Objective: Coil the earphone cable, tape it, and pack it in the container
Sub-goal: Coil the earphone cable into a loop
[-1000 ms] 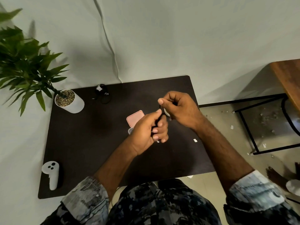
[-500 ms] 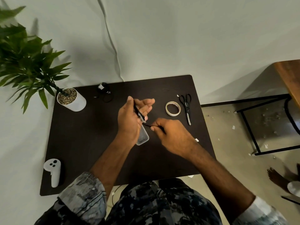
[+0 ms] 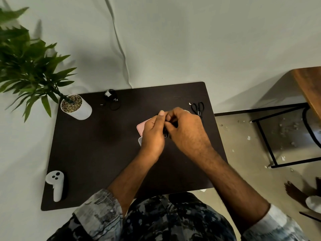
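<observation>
Head view: far left of the hands on the bench (image 3: 97,153), another taped cable bundle (image 3: 112,100) lies finished. Just left, partly under the left hand (image 3: 152,134), sit the pink lid (image 3: 141,127) and the clear container (image 3: 140,141), apparently unfilled. Both hands, left and right hand (image 3: 185,129), pinch the black earphone cable (image 3: 166,133) between them, seemingly mid-coil. Taping and packing remain; scissors (image 3: 198,108) wait just right.

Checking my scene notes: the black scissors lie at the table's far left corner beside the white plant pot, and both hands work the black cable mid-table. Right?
Not quite. The head view shows the black scissors near the dark table's far right edge, away from the white plant pot at the far left. Both the left hand and right hand do work the black cable mid-table.
</observation>
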Demonstrator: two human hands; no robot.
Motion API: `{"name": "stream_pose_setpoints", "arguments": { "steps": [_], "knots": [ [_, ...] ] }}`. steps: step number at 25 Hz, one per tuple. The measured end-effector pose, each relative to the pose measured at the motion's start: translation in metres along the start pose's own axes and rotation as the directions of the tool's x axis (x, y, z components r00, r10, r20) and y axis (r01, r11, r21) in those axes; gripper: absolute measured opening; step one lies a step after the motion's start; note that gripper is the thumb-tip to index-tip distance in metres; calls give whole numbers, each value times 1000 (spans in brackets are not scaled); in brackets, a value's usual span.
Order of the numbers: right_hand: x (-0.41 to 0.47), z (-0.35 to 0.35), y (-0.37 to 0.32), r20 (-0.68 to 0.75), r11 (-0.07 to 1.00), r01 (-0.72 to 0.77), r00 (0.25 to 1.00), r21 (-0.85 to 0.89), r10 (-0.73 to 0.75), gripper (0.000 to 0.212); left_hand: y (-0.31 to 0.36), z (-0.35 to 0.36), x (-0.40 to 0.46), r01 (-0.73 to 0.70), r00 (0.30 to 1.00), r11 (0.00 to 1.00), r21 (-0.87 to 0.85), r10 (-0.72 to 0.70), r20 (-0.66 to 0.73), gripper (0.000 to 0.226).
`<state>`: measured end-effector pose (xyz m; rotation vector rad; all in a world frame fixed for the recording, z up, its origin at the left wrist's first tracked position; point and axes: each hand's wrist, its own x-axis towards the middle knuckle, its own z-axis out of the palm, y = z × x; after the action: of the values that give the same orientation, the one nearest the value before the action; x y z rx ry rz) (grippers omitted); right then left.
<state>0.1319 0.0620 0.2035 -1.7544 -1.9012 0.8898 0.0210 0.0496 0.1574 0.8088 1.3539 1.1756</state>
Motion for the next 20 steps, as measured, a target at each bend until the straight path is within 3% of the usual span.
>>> {"name": "stream_pose_setpoints", "arguments": {
  "steps": [9,15,20],
  "knots": [
    [10,0,8,97,997,-46,994,66,39,8,-12,-4,4,23,1000,1000,-4,-23,12,41],
    [12,15,24,83,997,-33,996,-66,39,16,-20,1,11,266,963,960,-88,-260,76,34],
    [6,28,34,96,985,-50,993,-167,67,19,-14,2,9,384,919,916,-114,-368,139,32]
  ]
}}
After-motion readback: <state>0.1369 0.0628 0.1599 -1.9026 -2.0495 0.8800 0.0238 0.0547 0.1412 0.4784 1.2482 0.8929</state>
